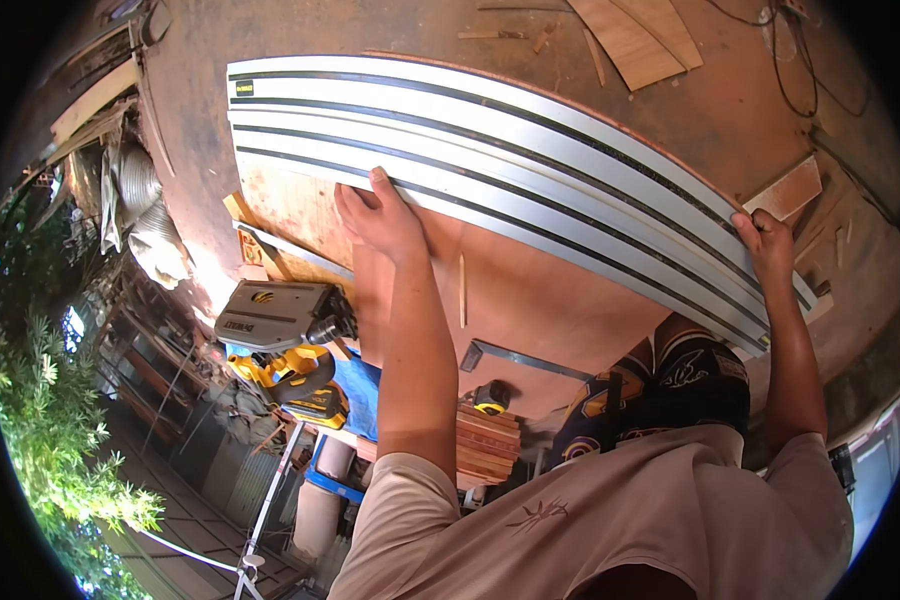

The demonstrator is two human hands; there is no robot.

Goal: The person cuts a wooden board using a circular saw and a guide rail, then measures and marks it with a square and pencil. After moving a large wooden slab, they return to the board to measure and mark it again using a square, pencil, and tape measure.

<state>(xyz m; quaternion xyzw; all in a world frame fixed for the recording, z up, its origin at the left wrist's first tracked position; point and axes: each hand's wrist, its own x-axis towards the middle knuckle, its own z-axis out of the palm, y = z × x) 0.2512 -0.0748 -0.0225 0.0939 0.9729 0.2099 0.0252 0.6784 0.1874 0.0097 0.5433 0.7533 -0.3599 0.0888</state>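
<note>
A long silver guide rail [490,140] with black strips lies across a reddish-brown wooden panel [500,250]. On its near edge, left of the middle, is my left hand [382,218], with the thumb on top and the fingers bent at the edge. My right hand [767,243] grips the rail near its right end, fingers curled over. A pale, thin wood strip [462,290] and a metal square [530,360] lie on the panel, closer to my body. Whether the rail touches the panel along its whole length I cannot tell.
A yellow and grey power saw [280,315] stands to the left. Close to my body are a tape measure [492,397] and stacked wood strips [487,445]. Plywood offcuts [640,40] lie on the floor beyond. A cable [778,60] runs at the upper right.
</note>
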